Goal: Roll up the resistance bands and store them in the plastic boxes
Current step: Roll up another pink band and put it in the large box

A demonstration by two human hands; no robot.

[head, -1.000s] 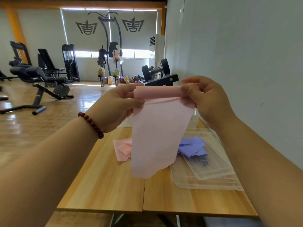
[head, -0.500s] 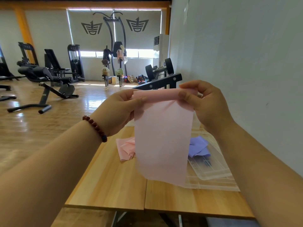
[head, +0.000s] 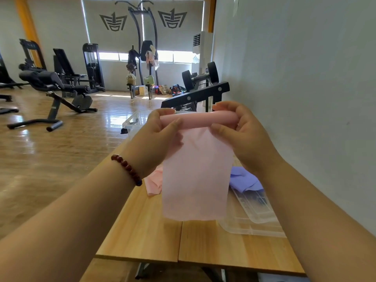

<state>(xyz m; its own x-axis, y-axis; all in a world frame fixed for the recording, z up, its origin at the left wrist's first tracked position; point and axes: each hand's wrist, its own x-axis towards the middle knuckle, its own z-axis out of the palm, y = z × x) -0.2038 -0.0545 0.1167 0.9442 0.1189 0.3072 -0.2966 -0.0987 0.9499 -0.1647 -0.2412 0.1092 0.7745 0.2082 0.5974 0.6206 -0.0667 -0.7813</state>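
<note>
Matt, thin pink band (head: pixel 196 176), clear glossy plastic box (head: pixel 256 224), smooth pale wood table (head: pixel 142 231), shiny wooden floor (head: pixel 50 155).

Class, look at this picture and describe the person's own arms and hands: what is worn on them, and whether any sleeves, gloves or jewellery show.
Both forearms are bare, with no sleeve in view. The left hand and the right hand wear no gloves, and no rings show. The left wrist carries a bracelet of round dark red beads, with one darker bead at its lower end. The right wrist wears nothing.
</note>
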